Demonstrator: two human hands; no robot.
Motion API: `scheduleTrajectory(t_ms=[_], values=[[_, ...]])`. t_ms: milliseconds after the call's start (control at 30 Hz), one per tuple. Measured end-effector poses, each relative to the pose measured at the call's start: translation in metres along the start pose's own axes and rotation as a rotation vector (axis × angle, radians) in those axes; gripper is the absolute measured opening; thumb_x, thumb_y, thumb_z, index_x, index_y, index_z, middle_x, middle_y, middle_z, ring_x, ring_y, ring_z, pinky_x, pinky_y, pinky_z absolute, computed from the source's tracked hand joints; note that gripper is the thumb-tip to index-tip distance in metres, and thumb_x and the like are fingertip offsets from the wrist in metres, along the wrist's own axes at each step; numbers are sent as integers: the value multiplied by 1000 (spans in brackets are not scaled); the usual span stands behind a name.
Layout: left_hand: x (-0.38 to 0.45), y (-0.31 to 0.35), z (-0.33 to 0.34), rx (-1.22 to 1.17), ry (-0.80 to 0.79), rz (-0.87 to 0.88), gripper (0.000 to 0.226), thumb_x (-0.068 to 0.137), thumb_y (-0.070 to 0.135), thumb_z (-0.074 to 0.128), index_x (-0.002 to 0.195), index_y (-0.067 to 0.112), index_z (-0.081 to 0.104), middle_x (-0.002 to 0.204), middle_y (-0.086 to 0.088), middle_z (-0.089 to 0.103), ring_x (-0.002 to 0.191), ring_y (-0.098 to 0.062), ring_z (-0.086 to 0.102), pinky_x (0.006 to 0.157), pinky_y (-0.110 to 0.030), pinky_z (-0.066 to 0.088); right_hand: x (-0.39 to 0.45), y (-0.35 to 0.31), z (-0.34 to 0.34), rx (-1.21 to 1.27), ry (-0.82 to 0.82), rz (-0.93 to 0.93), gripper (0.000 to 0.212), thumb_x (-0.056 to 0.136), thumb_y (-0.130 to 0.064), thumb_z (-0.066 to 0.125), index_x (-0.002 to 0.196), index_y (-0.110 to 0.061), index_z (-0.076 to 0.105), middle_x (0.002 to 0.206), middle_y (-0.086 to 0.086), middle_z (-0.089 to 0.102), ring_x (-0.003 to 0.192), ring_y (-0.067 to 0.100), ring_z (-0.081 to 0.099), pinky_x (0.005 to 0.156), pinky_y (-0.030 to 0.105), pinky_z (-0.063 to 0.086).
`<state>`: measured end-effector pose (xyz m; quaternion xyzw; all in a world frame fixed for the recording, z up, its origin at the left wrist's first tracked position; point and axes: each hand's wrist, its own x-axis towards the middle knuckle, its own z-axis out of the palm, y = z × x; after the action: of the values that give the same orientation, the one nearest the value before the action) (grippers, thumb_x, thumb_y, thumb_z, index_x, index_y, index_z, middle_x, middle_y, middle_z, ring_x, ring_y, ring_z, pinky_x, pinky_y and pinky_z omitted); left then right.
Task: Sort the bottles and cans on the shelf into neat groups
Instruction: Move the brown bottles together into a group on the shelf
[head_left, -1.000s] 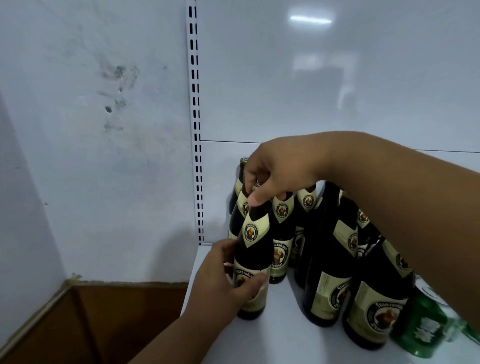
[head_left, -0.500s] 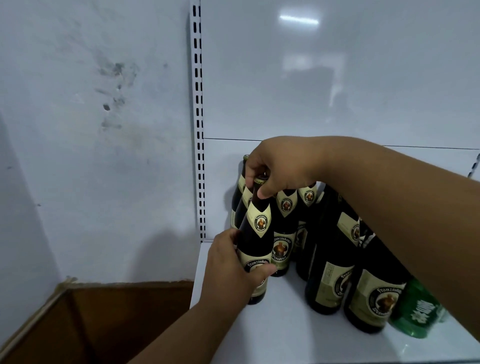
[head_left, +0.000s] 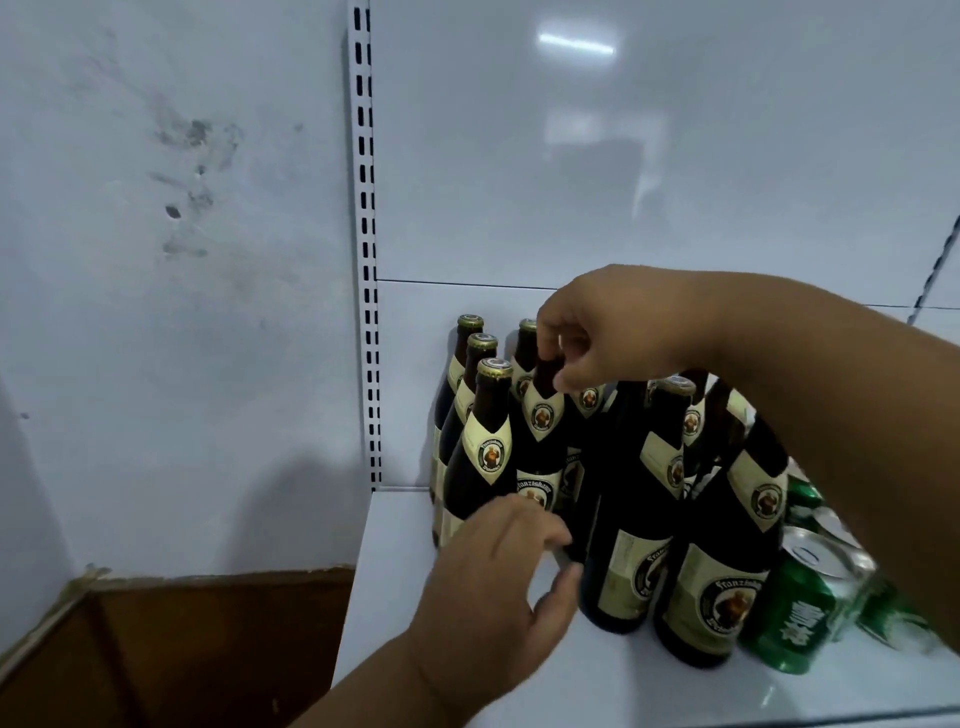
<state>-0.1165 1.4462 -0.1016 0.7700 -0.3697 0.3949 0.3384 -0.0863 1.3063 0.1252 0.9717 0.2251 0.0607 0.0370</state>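
Several dark brown beer bottles with cream labels stand on the white shelf (head_left: 597, 686). Three of them form a column at the left, the front one (head_left: 480, 457) standing free with its gold cap showing. My right hand (head_left: 602, 332) reaches over the group, its fingertips curled round the top of the second-column bottle (head_left: 543, 421), whose cap is hidden. My left hand (head_left: 498, 582) hovers low in front of the bottles with relaxed, blurred fingers and holds nothing. Two more bottles (head_left: 636, 535) stand nearer the front, and green cans (head_left: 802, 608) lie beside them at the right.
A slotted white upright (head_left: 367, 260) runs down the back wall at the shelf's left end. An open brown cardboard box (head_left: 208, 649) sits below left of the shelf. My right forearm crosses above the bottles and cans on the right.
Both hands have let go of the front-left bottle, which now stands in the left column. My right hand shifted right to the neighbouring bottle's top and my left hand drew back, opening.
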Motion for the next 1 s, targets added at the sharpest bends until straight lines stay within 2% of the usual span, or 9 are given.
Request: scheduleTrajectory(t_ms=[100, 200, 300, 400, 467, 567, 633, 800, 1000], values=[[-1, 13, 18, -118, -246, -75, 18, 88, 30, 64, 104, 25, 56, 94, 17, 52, 86, 0, 49, 74, -19, 44, -18, 16, -5, -199, -78, 107, 23, 83, -47, 70, 96, -29, 66, 89, -12, 63, 79, 7, 56, 75, 31, 50], [-1, 21, 39, -162, -308, -185, 16, 87, 38, 59, 100, 32, 52, 92, 19, 52, 86, -1, 51, 74, -26, 48, -29, 29, -2, -227, -206, 187, 27, 84, -48, 70, 102, -29, 64, 96, -9, 64, 82, 11, 58, 71, 29, 49], [1, 25, 53, -122, -300, -290, 19, 86, 42, 62, 89, 32, 46, 85, 15, 50, 81, -6, 51, 71, -30, 48, -32, 41, 8, -232, -252, 145, 23, 85, -38, 72, 105, -29, 64, 92, -8, 64, 78, 10, 57, 65, 26, 45], [4, 31, 60, -78, -262, -378, 29, 85, 47, 65, 79, 32, 41, 78, 13, 46, 73, -7, 48, 66, -31, 48, -28, 50, 14, -158, -205, 65, 13, 84, -38, 71, 96, -33, 67, 82, -7, 69, 77, 12, 65, 74, 36, 55], [4, 33, 62, -39, -232, -433, 37, 84, 51, 66, 74, 33, 35, 71, 12, 44, 65, -6, 45, 60, -25, 44, -25, 50, 15, -102, -196, 32, 11, 85, -40, 70, 91, -31, 67, 71, -6, 71, 71, 13, 68, 73, 39, 58], [3, 37, 64, 107, -144, -461, 45, 79, 54, 70, 70, 32, 32, 62, 12, 39, 54, -5, 40, 52, -18, 36, -19, 43, 14, -66, -180, -30, 15, 88, -41, 66, 88, -26, 67, 64, -4, 71, 62, 14, 69, 59, 29, 54], [0, 38, 65, 191, -61, -446, 45, 76, 48, 74, 70, 32, 32, 59, 14, 36, 50, -5, 38, 47, -18, 36, -14, 37, 15, -71, -157, -64, 17, 89, -40, 65, 90, -23, 68, 61, -4, 70, 61, 14, 68, 49, 21, 43], [-8, 41, 64, 257, 40, -466, 43, 81, 25, 76, 73, 31, 34, 60, 15, 41, 48, -5, 39, 43, -19, 32, 0, 33, 20, -58, -101, -126, 29, 91, -45, 61, 85, -18, 67, 57, -2, 69, 63, 18, 70, 54, 24, 43], [-10, 34, 60, 339, 41, -540, 36, 77, 27, 79, 69, 26, 44, 59, 11, 50, 48, -4, 39, 45, -8, 20, 13, 26, 23, -38, -69, -193, 34, 92, -47, 60, 80, -15, 65, 58, -1, 69, 57, 13, 67, 55, 24, 41]])
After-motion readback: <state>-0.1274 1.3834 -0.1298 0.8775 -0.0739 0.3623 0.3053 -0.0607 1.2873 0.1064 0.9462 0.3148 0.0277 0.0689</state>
